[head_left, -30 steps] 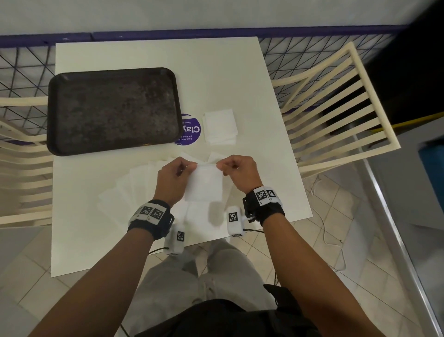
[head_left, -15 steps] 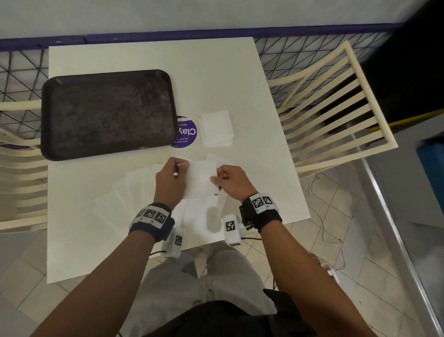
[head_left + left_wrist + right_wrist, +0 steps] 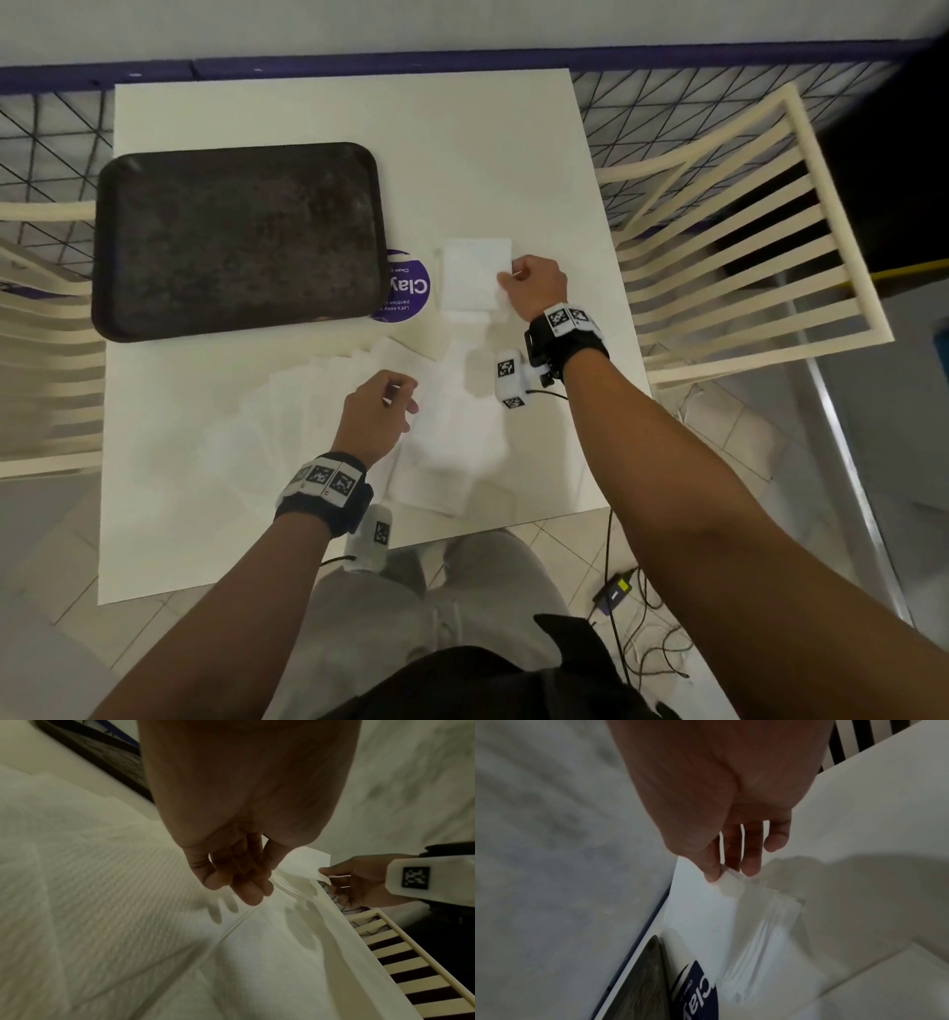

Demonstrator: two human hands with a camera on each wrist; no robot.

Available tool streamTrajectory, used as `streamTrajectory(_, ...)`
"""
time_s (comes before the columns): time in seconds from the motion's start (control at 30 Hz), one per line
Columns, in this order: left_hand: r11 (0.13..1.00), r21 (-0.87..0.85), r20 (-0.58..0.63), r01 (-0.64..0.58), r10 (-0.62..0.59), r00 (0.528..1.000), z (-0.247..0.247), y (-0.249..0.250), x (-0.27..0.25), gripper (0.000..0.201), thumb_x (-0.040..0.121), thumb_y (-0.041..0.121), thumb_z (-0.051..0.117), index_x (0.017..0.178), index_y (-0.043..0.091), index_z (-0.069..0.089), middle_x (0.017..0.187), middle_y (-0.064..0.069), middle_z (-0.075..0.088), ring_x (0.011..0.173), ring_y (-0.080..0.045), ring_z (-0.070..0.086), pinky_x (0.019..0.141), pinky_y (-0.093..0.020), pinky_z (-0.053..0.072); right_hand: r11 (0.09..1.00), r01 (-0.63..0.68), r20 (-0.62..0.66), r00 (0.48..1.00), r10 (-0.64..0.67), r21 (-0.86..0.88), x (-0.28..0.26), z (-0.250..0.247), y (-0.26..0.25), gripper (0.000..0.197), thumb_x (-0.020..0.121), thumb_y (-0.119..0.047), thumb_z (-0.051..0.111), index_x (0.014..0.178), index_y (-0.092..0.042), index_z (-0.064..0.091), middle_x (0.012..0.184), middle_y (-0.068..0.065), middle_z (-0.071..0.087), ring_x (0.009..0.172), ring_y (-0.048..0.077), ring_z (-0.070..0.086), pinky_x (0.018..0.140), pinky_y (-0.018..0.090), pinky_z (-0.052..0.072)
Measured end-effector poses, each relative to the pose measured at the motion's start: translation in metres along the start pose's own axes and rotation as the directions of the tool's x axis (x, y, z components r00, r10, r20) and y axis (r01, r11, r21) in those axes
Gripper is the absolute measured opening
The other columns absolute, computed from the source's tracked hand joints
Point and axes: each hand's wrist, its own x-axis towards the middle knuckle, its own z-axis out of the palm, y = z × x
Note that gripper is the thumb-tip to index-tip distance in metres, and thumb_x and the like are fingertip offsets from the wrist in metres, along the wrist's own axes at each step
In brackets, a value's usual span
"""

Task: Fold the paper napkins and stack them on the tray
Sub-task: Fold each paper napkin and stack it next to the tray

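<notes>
The dark tray [image 3: 236, 236] lies bare at the table's back left. My right hand [image 3: 513, 280] pinches the near right corner of a folded white napkin [image 3: 475, 272] between thumb and fingers [image 3: 712, 874], directly over the small stack of folded napkins [image 3: 762, 927] right of the tray. Whether the napkin rests on the stack I cannot tell. My left hand [image 3: 405, 398] hovers with loosely curled fingers [image 3: 246, 890] over the fan of unfolded napkins [image 3: 308, 411] near the table's front, holding nothing.
A round purple sticker [image 3: 405, 288] sits between the tray and the folded stack. Cream slatted chairs [image 3: 744, 246] stand to the right and left of the white table [image 3: 334, 113]. A wire fence runs behind. Cables lie on the tiled floor [image 3: 642, 642].
My right hand carried the folded napkin away and to the right, over the folded stack. My left hand let go of it and stayed above the unfolded napkins.
</notes>
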Motion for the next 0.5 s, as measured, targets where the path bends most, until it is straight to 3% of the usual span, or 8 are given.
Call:
streamTrajectory(0.17,0.999,-0.028,-0.005,0.046,-0.046,0.999,0.004,-0.002,0.003,0.015,0.105,0.026,0.056,0.11,0.018,0.068,0.087,0.001,0.074,0.079,-0.023,0.07,0.062,-0.018,0.051,0.999,-0.038,0.01,0.999,0.039,-0.029,0.025,0.008,-0.005,0.027,0.092,-0.026,0.067,0.114,-0.011,0.071,0.113,0.005,0.072,0.109,0.021,0.065,0.075,0.012,0.035)
streamTrajectory(0.33,0.997,-0.046,-0.011,0.055,-0.056,0.998,0.007,-0.004,0.007,0.015,0.104,0.026,0.057,0.109,0.016,0.067,0.087,-0.001,0.074,0.079,-0.025,0.071,0.066,-0.023,0.054,0.997,-0.076,-0.002,0.997,0.077,0.016,0.025,0.016,0.007,0.043,0.083,-0.037,0.078,0.119,-0.018,0.065,0.123,0.007,0.066,0.114,0.022,0.061,0.086,0.022,0.042)
streamTrajectory(0.4,0.998,-0.04,-0.003,0.052,-0.052,0.999,0.008,-0.004,0.008,0.014,0.104,0.025,0.057,0.108,0.017,0.068,0.088,0.0,0.074,0.081,-0.024,0.071,0.068,-0.025,0.056,0.994,-0.086,-0.038,0.995,0.089,0.06,0.015,0.015,0.013,0.041,0.083,-0.036,0.078,0.117,-0.02,0.063,0.118,0.007,0.066,0.113,0.022,0.061,0.086,0.024,0.041)
streamTrajectory(0.5,0.997,-0.017,0.005,0.075,-0.075,0.997,0.009,-0.008,0.013,0.011,0.101,0.022,0.059,0.104,0.019,0.069,0.09,0.0,0.074,0.086,-0.025,0.07,0.077,-0.035,0.06,0.994,-0.074,-0.055,0.995,0.078,0.08,-0.015,0.014,0.026,0.028,0.086,-0.031,0.074,0.11,-0.019,0.066,0.097,-0.003,0.067,0.104,0.019,0.064,0.084,0.021,0.041)
